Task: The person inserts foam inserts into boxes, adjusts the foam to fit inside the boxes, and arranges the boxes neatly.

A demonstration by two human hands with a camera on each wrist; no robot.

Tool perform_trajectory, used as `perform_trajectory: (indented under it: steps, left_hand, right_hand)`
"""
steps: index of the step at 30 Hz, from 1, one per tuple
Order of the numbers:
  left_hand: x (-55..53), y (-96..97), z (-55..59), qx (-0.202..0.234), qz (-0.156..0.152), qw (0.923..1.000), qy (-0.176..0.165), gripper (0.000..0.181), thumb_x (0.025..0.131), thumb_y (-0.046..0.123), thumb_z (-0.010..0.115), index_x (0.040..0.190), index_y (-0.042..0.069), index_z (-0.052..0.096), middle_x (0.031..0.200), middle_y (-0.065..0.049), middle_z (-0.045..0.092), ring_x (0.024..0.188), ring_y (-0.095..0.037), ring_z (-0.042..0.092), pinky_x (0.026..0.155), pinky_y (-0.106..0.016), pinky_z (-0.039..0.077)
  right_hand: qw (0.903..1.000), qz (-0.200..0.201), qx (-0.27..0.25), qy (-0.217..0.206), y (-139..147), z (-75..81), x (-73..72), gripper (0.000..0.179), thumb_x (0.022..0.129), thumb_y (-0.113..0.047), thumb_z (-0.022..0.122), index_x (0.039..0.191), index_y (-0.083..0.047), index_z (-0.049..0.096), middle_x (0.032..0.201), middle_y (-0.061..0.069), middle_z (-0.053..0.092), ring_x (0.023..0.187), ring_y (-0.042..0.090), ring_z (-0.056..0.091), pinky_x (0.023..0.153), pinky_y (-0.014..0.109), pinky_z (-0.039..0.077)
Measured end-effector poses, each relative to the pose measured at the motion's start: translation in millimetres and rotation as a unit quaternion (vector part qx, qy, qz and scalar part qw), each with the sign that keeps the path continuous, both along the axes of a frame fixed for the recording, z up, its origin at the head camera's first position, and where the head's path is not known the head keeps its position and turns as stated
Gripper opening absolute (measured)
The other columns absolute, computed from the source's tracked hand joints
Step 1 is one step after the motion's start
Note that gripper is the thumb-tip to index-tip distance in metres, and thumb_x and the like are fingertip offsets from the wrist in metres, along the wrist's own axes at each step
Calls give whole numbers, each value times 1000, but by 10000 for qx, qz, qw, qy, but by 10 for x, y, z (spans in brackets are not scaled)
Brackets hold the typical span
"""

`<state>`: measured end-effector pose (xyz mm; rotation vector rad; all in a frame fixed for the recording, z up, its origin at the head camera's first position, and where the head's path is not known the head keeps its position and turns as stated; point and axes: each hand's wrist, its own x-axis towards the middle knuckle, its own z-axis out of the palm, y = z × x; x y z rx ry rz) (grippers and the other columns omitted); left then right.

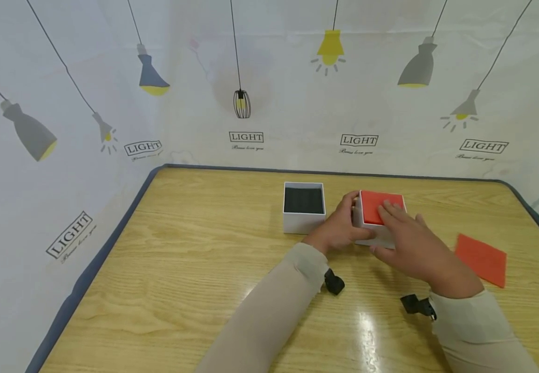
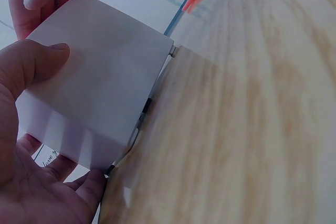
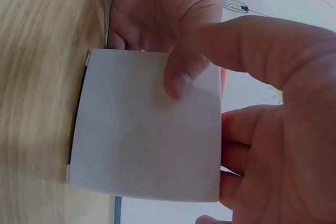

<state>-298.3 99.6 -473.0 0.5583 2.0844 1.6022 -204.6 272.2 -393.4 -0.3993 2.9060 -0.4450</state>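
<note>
A white square box [image 1: 377, 237] is filled with a folded red sheet [image 1: 373, 205], cloth- or paper-like. My left hand [image 1: 341, 225] grips this box, thumb across its front face and fingers around its left side. Over the top, my right hand [image 1: 406, 241] rests its fairly straight fingers on the red sheet. The box's plain front [image 2: 105, 61] fills much of the left wrist view, with the left thumb on it. In the right wrist view the right hand [image 3: 278, 108] stands beside the box, its fingertips partly hidden behind the top edge.
Left of the hands stands a second white box [image 1: 303, 223] with a folded black sheet [image 1: 304, 200] inside. A loose red piece [image 1: 481, 260] lies flat on the wooden table [image 1: 194, 248] near the right forearm. A printed lamp-pattern backdrop [image 1: 288, 103] borders the table behind and at the sides.
</note>
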Motion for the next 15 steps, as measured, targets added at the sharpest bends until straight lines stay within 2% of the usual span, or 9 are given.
perform_trajectory:
  steps: [15]
  left_hand:
    - [27, -4, 57, -57, 3, 9999, -102, 103, 88, 23, 84, 167, 25, 18, 160, -1, 40, 131, -13, 51, 112, -29, 45]
  right_hand:
    - [9994, 222, -101, 264, -49, -31, 18, 93, 96, -32, 77, 164, 6, 26, 172, 26, 21, 158, 47, 21, 117, 79, 15]
